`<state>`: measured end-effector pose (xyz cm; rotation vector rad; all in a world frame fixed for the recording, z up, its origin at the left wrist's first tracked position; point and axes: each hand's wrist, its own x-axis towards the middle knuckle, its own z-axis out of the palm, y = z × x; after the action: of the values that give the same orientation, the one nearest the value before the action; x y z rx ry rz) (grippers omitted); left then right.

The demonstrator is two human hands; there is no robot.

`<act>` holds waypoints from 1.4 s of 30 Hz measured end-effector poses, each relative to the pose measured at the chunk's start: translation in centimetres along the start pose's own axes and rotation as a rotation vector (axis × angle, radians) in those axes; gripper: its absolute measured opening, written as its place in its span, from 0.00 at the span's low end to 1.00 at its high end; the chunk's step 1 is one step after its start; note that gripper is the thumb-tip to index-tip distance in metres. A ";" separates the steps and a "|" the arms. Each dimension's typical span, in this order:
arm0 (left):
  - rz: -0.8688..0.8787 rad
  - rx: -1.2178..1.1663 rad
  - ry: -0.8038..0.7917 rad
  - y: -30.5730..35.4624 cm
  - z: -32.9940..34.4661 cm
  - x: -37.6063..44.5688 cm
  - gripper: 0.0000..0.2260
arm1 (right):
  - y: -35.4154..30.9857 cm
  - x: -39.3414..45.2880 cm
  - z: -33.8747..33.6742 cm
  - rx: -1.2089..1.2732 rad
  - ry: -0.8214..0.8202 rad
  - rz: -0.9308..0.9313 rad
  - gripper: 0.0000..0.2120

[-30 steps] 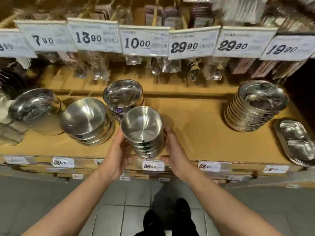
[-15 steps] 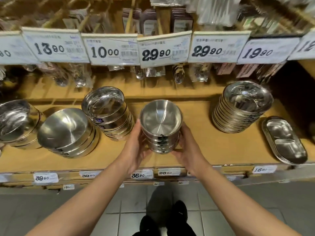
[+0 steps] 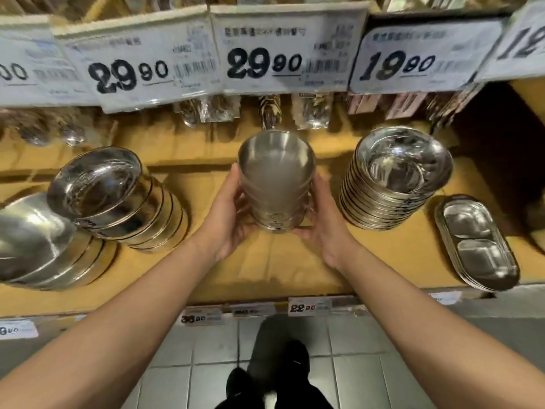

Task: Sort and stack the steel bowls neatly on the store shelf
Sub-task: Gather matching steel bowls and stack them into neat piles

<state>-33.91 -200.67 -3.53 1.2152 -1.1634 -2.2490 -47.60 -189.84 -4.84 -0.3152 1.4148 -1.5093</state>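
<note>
Held a nested stack of small steel bowls (image 3: 275, 184) between both hands, the left hand (image 3: 228, 215) and the right hand (image 3: 323, 222) pressed against opposite sides, over the bare middle of the yellow shelf (image 3: 283, 261), between the leaning stack of wider bowls (image 3: 118, 199) on the left and the pile of shallow plates (image 3: 395, 178) on the right. Seemed to be in the placing step, contact with the shelf not clear. Needed next, probably, to lower the stack flat into that gap, apart from both neighbours, and only then to loosen the grip.
</note>
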 end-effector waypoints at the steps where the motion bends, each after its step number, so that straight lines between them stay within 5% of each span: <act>1: -0.002 0.003 0.009 0.2 -0.1 0.1 0.29 | 0.0 0.2 0.1 -0.001 -0.008 0.011 0.18; 8: -0.003 0.048 0.047 0.9 -0.6 0.6 0.25 | 0.3 1.5 0.6 -0.014 -0.041 0.014 0.14; 19: -0.047 0.053 0.071 0.7 -0.6 0.6 0.36 | 0.6 2.0 1.0 -0.095 -0.027 0.017 0.11; 25: -0.041 0.051 0.099 1.1 -0.1 0.1 0.36 | 0.1 1.3 1.4 -0.087 -0.041 0.056 0.17; 28: 0.015 0.055 0.144 1.3 -0.1 -0.1 0.32 | -0.4 0.8 1.4 -0.169 -0.019 0.019 0.23; 32: 0.143 0.090 0.223 1.9 -0.6 -0.2 0.22 | -1.3 0.7 1.0 -0.194 0.080 -0.065 0.15; 36: 0.158 0.135 0.212 2.4 -0.3 -0.3 0.23 | -2.2 0.3 1.6 -0.284 0.098 -0.057 0.24; 42: 0.155 0.166 0.234 2.1 0.0 -0.2 0.19 | -1.6 0.5 1.2 -0.309 0.108 -0.019 0.20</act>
<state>-33.96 -201.84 -1.74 1.3571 -1.3215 -1.8725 -47.71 -191.30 -3.33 -0.4425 1.7390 -1.3370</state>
